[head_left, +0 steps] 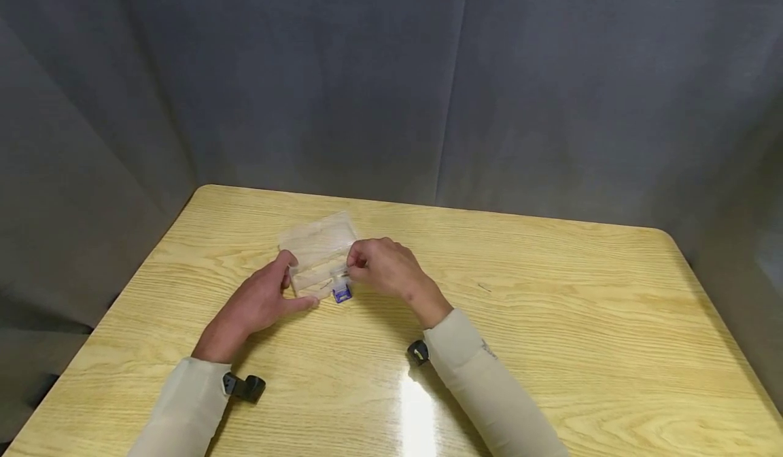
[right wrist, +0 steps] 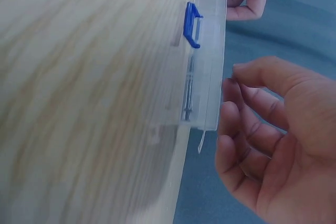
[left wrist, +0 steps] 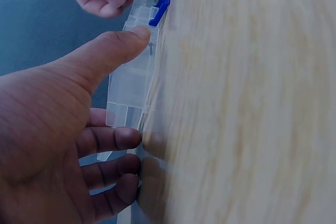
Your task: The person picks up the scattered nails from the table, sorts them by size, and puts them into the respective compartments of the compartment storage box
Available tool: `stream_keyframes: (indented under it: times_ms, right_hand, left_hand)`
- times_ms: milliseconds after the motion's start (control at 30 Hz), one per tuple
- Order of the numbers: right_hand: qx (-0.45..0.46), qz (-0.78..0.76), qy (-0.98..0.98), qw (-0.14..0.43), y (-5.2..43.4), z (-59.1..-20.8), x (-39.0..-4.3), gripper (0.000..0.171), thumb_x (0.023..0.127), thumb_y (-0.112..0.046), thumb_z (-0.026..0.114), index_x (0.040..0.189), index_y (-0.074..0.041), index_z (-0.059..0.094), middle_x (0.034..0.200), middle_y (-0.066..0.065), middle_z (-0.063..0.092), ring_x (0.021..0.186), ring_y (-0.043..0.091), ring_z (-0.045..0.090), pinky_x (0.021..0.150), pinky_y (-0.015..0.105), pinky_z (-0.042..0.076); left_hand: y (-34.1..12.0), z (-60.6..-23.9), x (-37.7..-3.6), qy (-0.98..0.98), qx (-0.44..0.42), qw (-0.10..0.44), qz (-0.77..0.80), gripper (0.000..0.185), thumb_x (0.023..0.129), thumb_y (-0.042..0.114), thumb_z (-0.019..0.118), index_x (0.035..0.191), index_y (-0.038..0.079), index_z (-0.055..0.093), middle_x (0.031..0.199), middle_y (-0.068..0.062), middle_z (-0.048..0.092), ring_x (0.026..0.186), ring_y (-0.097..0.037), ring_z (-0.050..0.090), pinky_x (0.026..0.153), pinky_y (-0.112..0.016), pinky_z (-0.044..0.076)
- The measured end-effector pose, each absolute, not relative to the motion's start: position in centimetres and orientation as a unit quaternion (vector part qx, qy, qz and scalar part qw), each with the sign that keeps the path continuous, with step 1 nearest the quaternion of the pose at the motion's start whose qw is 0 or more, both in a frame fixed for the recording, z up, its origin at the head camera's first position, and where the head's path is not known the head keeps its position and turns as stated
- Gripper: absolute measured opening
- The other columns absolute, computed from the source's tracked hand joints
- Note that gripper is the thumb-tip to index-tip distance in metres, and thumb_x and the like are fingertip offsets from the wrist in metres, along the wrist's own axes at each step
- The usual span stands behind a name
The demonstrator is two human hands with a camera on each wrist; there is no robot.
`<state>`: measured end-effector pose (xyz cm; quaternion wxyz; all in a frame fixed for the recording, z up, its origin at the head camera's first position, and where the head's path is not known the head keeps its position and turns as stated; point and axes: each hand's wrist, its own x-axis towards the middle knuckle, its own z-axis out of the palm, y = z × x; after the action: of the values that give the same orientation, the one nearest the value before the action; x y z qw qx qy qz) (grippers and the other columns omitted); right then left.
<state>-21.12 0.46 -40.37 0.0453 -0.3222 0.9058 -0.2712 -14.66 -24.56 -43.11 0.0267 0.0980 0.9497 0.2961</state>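
A clear plastic case [head_left: 318, 249] lies on the table with its lid raised at the back. It has a blue latch [head_left: 342, 294] at its front edge, and a few thin metal pins [right wrist: 189, 87] show through the wall near its right end. My left hand [head_left: 263, 294] holds the case at its left end, thumb along the front and fingers round the side. Over the right end is my right hand [head_left: 388, 266], fingers curled. In the right wrist view its thumb tip meets the index fingertip beside the case wall; nothing shows between them.
One thin metal pin [head_left: 484, 287] lies on the wooden table [head_left: 581, 348], right of my right hand. Grey curtains [head_left: 391, 83] hang behind the table and at both sides. Each sleeve carries a small black camera mount [head_left: 245, 387] at the wrist.
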Motion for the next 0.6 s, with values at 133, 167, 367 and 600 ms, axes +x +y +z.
stream_keyframes:
  times_ms: [133, 167, 367, 600]
  right_hand:
    - [-0.317, -0.264, 0.91, 0.042, 1.2, -40.3, -21.1, 0.006, 0.093, -0.014, 0.072, 0.091, -0.019, 0.073, 0.086, -0.01, 0.069, 0.073, 0.008, 0.057, 0.067, 0.03, 0.046]
    - [-0.316, -0.265, 0.91, 0.041, 1.3, -40.3, -21.1, 0.006, 0.093, -0.014, 0.072, 0.09, -0.019, 0.073, 0.086, -0.01, 0.069, 0.073, 0.008, 0.057, 0.067, 0.03, 0.046]
    - [-0.319, -0.261, 0.91, 0.034, 2.1, -40.1, -20.9, 0.007, 0.094, -0.014, 0.072, 0.09, -0.02, 0.072, 0.087, -0.01, 0.069, 0.07, 0.009, 0.056, 0.065, 0.031, 0.046]
    - [-0.313, -0.255, 0.914, 0.042, 3.3, -39.7, -20.5, 0.006, 0.094, -0.014, 0.071, 0.092, -0.02, 0.073, 0.089, -0.01, 0.069, 0.07, 0.011, 0.055, 0.065, 0.031, 0.045]
  left_hand:
    - [-24.5, -43.0, -14.7, 0.949, 0.098, 0.029, 0.297, 0.063, 0.084, 0.038, 0.087, 0.119, 0.007, 0.044, 0.084, -0.006, 0.047, 0.07, -0.02, 0.044, 0.062, -0.035, 0.035]
    - [-24.5, -43.1, -14.7, 0.949, 0.097, 0.029, 0.298, 0.063, 0.084, 0.038, 0.087, 0.119, 0.007, 0.044, 0.084, -0.006, 0.047, 0.07, -0.02, 0.044, 0.062, -0.035, 0.035]
    - [-24.3, -43.1, -14.9, 0.948, 0.1, 0.032, 0.302, 0.065, 0.085, 0.04, 0.086, 0.121, 0.007, 0.044, 0.085, -0.006, 0.047, 0.07, -0.02, 0.044, 0.062, -0.036, 0.035]
    - [-24.2, -43.0, -15.0, 0.948, 0.102, 0.029, 0.299, 0.064, 0.085, 0.04, 0.086, 0.12, 0.007, 0.044, 0.085, -0.005, 0.047, 0.07, -0.02, 0.044, 0.062, -0.036, 0.035]
